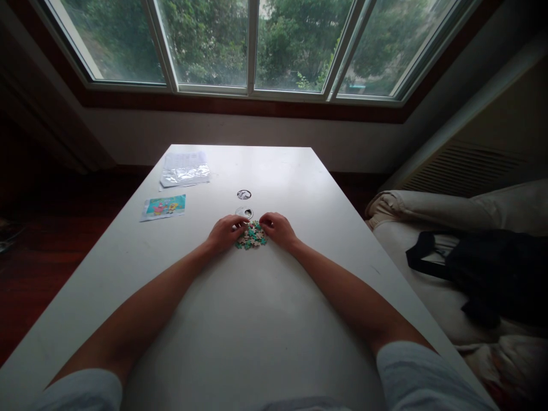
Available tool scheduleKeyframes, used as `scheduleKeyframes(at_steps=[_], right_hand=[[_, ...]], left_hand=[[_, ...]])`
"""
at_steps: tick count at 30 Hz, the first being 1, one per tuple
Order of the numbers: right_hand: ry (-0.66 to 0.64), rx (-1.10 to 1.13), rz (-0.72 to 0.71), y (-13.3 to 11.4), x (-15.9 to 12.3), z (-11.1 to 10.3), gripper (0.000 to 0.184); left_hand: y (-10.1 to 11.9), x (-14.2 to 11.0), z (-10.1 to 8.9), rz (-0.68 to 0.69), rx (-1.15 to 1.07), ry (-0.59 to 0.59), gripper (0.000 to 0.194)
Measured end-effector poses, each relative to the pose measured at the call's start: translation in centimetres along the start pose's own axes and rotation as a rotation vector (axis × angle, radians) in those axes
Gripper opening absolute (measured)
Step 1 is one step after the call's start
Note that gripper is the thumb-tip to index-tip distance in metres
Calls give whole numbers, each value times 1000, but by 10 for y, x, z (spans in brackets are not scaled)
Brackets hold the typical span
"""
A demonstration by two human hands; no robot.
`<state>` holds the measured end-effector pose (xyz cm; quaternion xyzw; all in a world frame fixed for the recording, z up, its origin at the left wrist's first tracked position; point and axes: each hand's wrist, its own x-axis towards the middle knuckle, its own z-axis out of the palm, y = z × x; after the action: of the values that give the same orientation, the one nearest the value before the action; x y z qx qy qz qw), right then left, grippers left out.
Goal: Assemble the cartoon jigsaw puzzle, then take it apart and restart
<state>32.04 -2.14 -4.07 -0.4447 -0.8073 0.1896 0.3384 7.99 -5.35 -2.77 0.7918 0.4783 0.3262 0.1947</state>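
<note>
The left hand and right hand, apart, flank puzzle pieces pointing various ways, their grip unclear.

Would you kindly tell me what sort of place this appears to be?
Probably a room in a home: a white table faces a wide window with greenery outside, and what looks like a padded sofa is at the right.

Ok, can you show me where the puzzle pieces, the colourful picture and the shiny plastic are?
Puzzle pieces point(252, 236): head view, middle of the pile.
Colourful picture point(164, 207): head view, middle of its printed side.
Shiny plastic point(185, 169): head view, middle of its top.
</note>
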Motion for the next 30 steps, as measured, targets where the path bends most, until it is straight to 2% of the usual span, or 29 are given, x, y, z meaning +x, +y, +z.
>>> scheduleKeyframes(at_steps=[6,10,16,23,30], right_hand=[[34,159,94,2,1,-1,12],[64,180,153,2,4,-3,15],[56,194,153,3,8,-7,20],[-7,241,132,3,9,-7,24],[1,202,154,15,17,-8,21]], left_hand=[[4,1,-1,-83,-29,22,24],[6,1,-4,-96,-16,23,19],[6,1,-5,-115,7,47,16],[-2,3,-5,-44,43,78,20],[-20,6,-18,-30,355,141,23]])
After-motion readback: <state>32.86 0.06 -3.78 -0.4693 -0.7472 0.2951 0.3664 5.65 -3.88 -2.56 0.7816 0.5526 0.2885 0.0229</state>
